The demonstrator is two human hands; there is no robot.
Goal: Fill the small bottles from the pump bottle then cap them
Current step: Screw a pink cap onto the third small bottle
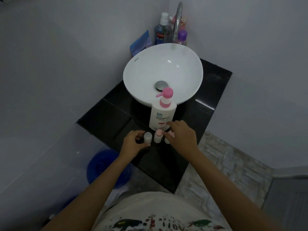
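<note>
A white pump bottle (162, 116) with a pink pump head stands on the black counter (106, 120) in front of the basin. Three small white bottles stand in a row before it. The left small bottle (148, 137) has no cap; my left hand (133, 142) curls loosely around its left side, touching or nearly touching it. The middle small bottle (157, 136) wears a pink cap. My right hand (180, 135) reaches over the right small bottle (167, 140), mostly hiding it, and its fingers pinch a pink cap (171, 133) at that bottle's top.
A white round basin (143, 70) with a chrome drain and a tall faucet (177, 22) sits behind the bottles. Mouthwash (160, 33), a purple bottle (182, 37) and a blue pouch (140, 43) stand at the back. A blue bucket (106, 165) is on the floor, left.
</note>
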